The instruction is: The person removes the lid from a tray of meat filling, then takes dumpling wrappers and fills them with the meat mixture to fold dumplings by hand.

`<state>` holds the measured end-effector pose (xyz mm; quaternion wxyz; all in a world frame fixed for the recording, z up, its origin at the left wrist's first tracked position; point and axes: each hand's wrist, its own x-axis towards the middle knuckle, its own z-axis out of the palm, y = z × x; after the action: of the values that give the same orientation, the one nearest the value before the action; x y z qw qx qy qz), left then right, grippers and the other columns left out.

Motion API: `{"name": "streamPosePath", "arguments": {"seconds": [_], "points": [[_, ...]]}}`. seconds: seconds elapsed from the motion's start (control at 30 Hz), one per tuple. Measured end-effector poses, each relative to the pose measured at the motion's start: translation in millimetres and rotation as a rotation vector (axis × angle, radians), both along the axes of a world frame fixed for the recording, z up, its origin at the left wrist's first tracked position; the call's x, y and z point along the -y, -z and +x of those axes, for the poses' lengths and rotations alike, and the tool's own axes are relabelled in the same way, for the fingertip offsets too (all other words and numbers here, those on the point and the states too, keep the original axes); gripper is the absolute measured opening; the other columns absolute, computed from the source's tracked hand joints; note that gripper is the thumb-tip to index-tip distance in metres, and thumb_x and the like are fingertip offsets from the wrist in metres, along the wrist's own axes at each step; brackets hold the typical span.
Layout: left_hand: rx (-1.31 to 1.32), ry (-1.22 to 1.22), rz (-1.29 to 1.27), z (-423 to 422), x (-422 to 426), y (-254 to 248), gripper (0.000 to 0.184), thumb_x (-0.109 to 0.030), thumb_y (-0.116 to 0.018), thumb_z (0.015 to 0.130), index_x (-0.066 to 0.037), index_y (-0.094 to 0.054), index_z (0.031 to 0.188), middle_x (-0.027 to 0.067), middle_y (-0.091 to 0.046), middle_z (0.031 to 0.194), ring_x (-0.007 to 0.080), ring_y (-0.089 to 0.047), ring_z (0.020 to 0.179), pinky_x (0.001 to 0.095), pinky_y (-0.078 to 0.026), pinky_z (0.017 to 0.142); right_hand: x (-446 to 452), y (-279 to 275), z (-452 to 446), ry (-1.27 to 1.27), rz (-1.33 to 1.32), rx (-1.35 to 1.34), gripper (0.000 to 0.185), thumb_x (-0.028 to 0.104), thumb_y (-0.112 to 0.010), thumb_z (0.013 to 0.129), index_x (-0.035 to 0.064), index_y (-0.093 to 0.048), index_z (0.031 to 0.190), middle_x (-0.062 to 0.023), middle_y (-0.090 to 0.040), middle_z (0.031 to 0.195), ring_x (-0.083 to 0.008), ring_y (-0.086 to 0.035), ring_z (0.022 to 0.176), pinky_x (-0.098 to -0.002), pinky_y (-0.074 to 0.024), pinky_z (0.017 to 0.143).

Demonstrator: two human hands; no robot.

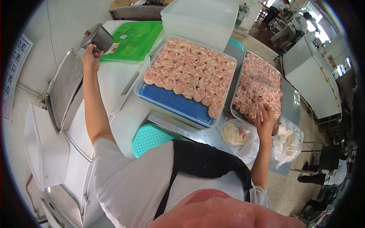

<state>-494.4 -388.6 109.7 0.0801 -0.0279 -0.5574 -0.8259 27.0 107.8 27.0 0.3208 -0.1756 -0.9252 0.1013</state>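
Note:
In my raised left hand (91, 57) is a small grey metal pot (99, 38) with a reddish knob, tilted over the far left; the fingers are closed at its lower side. My right hand (265, 118) rests at the near end of a metal tray (232, 103) heaped with raw ground meat (257, 85), its fingers stretched out and touching the meat. Between the hands, rows of meat-filled dumplings (190, 68) stand in a clear plastic container (137, 90) over a blue surface (171, 100). Near my right wrist, pale dough wrappers (232, 135) lie in a plastic bag.
A green plastic lid (138, 36) lies on the white freezer top at the left. Stacked clear containers (199, 19) stand behind the dumplings. A turquoise perforated stool (150, 138) is close to my body. Another plastic bag (289, 142) sits at the right. Other people work at the far right.

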Motion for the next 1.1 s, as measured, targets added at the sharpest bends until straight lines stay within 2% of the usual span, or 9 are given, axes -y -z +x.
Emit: {"name": "streamPosePath", "arguments": {"seconds": [0.33, 0.5, 0.6, 0.8, 0.9, 0.97, 1.03, 1.07, 1.1], "points": [[0.128, -0.075, 0.061, -82, 24, 8, 0.024, -0.030, -0.056, 0.097, -0.010, -0.060, 0.084, -0.0004, -0.052, 0.075, 0.0097, -0.040, 0.053, 0.0381, -0.054, 0.066, 21, -13, -22, 0.066, 0.013, 0.071, 0.028, 0.004, -0.065, 0.086, -0.0045, -0.064, 0.113, -0.0221, -0.057, 0.123, -0.0369, -0.057, 0.114, -0.0416, -0.0464, 0.096], [-0.010, -0.335, -0.354, -158, 52, 35, 0.030, -0.037, -0.053, 0.097, -0.008, -0.060, 0.101, 0.0029, -0.056, 0.084, 0.0142, -0.051, 0.068, 0.0367, -0.053, 0.070, 32, -21, -29, 0.090, 0.008, 0.105, 0.028, 0.006, -0.066, 0.087, -0.0041, -0.064, 0.113, -0.0220, -0.057, 0.123, -0.0366, -0.057, 0.114, -0.0405, -0.0470, 0.095], [-0.078, -0.475, -0.416, -174, 61, 46, 0.034, -0.035, -0.051, 0.097, -0.003, -0.060, 0.089, 0.0086, -0.059, 0.085, 0.0223, -0.059, 0.079, 0.0360, -0.054, 0.063, 39, -24, -30, 0.107, 0.050, 0.142, 0.028, 0.006, -0.065, 0.087, -0.0020, -0.064, 0.114, -0.0206, -0.057, 0.123, -0.0359, -0.057, 0.112, -0.0409, -0.0477, 0.094], [-0.015, -0.514, -0.136, -229, 71, 76, 0.026, -0.030, -0.051, 0.097, -0.006, -0.062, 0.094, 0.0105, -0.063, 0.093, 0.0257, -0.064, 0.089, 0.0406, -0.057, 0.070, 53, -16, -30, 0.140, 0.041, 0.196, 0.028, 0.006, -0.064, 0.087, -0.0009, -0.063, 0.115, -0.0195, -0.057, 0.122, -0.0360, -0.057, 0.111, -0.0415, -0.0470, 0.093], [-0.327, -0.692, -1.068, -379, 155, 161, 0.016, -0.024, -0.054, 0.095, -0.013, -0.062, 0.101, 0.0128, -0.065, 0.104, 0.0288, -0.066, 0.095, 0.0460, -0.056, 0.074, 62, -23, -33, 0.143, 0.047, 0.210, 0.029, 0.006, -0.065, 0.087, 0.0000, -0.063, 0.115, -0.0199, -0.058, 0.122, -0.0367, -0.057, 0.110, -0.0417, -0.0471, 0.092], [-0.331, -0.679, -1.381, -369, 155, 160, 0.018, -0.022, -0.051, 0.094, -0.017, -0.060, 0.108, 0.0150, -0.063, 0.117, 0.0340, -0.065, 0.101, 0.0514, -0.054, 0.079, 65, -27, -30, 0.178, 0.058, 0.198, 0.029, 0.006, -0.065, 0.086, 0.0003, -0.063, 0.114, -0.0195, -0.058, 0.120, -0.0373, -0.058, 0.108, -0.0419, -0.0475, 0.091], [0.149, -0.395, -0.188, -323, 112, 127, 0.027, -0.022, -0.045, 0.094, -0.012, -0.058, 0.115, 0.0167, -0.062, 0.123, 0.0377, -0.064, 0.108, 0.0514, -0.052, 0.084, 65, -28, -20, 0.200, 0.119, 0.203, 0.027, 0.006, -0.066, 0.085, 0.0003, -0.064, 0.112, -0.0188, -0.059, 0.120, -0.0374, -0.058, 0.107, -0.0422, -0.0478, 0.090], [0.048, -0.402, -0.341, -372, 137, 163, 0.028, -0.023, -0.043, 0.095, -0.011, -0.056, 0.118, 0.0163, -0.062, 0.119, 0.0365, -0.064, 0.104, 0.0516, -0.052, 0.082, 67, -29, -17, 0.211, 0.077, 0.183, 0.026, 0.006, -0.067, 0.085, 0.0006, -0.064, 0.109, -0.0183, -0.059, 0.119, -0.0373, -0.058, 0.106, -0.0428, -0.0482, 0.089], [-0.287, -0.445, -0.853, -363, 142, 160, 0.030, -0.024, -0.042, 0.096, -0.010, -0.055, 0.120, 0.0160, -0.062, 0.116, 0.0354, -0.064, 0.101, 0.0519, -0.053, 0.079, 68, -29, -11, 0.240, 0.074, 0.179, 0.026, 0.006, -0.067, 0.085, 0.0006, -0.064, 0.109, -0.0183, -0.059, 0.119, -0.0373, -0.058, 0.106, -0.0428, -0.0482, 0.089]]}}
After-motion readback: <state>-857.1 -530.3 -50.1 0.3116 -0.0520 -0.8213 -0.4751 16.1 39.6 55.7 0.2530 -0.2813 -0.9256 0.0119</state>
